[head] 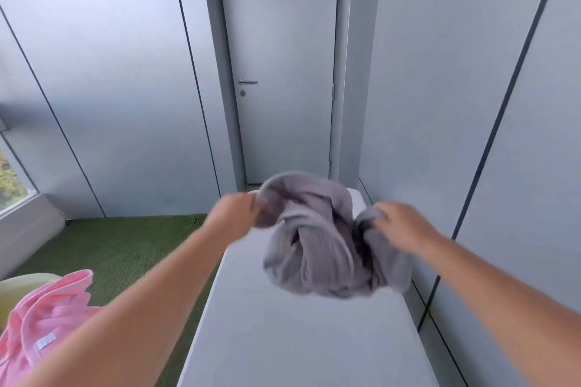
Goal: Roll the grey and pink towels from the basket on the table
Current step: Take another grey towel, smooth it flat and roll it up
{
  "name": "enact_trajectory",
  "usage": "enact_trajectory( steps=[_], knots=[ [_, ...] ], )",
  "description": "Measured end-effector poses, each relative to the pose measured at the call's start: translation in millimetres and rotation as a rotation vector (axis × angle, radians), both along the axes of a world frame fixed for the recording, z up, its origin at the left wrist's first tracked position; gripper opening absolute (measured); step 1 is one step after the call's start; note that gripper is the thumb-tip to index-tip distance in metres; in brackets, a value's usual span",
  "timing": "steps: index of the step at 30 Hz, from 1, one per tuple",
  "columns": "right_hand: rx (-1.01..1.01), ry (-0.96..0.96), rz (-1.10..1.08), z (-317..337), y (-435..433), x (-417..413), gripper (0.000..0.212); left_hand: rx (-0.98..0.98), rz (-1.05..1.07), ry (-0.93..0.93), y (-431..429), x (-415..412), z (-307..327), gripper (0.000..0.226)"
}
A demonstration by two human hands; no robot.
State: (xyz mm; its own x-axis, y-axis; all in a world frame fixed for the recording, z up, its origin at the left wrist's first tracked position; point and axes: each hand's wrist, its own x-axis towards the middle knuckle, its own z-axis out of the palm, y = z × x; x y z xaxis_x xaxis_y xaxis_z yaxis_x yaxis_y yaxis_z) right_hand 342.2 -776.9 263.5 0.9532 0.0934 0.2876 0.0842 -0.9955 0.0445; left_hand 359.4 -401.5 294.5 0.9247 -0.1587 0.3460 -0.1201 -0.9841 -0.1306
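Observation:
A crumpled grey towel [314,239] hangs bunched in the air above the far half of the white table [283,339]. My left hand [234,214] grips its upper left edge. My right hand [399,223] grips a fold on its right side. Both arms reach forward and look blurred. The pink towel [41,324] lies bunched at the lower left in a pale yellow-green basket [22,286], partly hidden by my left forearm.
The long narrow table runs away from me along a grey panelled wall [471,104] on the right. A closed grey door [283,72] stands beyond its far end. Green artificial turf [125,245] covers the floor on the left, with a window [12,185] at the far left.

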Motion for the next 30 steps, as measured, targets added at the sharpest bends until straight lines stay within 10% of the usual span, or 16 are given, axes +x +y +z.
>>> enact_trajectory(
  steps=[1,9,30],
  knots=[
    [0.193,-0.022,-0.095,27,-15,24,0.011,-0.246,0.127,0.02,6,17,19,0.029],
    [-0.014,-0.282,-0.235,94,-88,47,0.027,0.006,0.131,-0.252,116,13,86,0.053],
    [0.06,0.261,-0.24,-233,-49,-190,0.031,-0.185,0.048,0.28,203,-194,-267,0.047]
  ],
)
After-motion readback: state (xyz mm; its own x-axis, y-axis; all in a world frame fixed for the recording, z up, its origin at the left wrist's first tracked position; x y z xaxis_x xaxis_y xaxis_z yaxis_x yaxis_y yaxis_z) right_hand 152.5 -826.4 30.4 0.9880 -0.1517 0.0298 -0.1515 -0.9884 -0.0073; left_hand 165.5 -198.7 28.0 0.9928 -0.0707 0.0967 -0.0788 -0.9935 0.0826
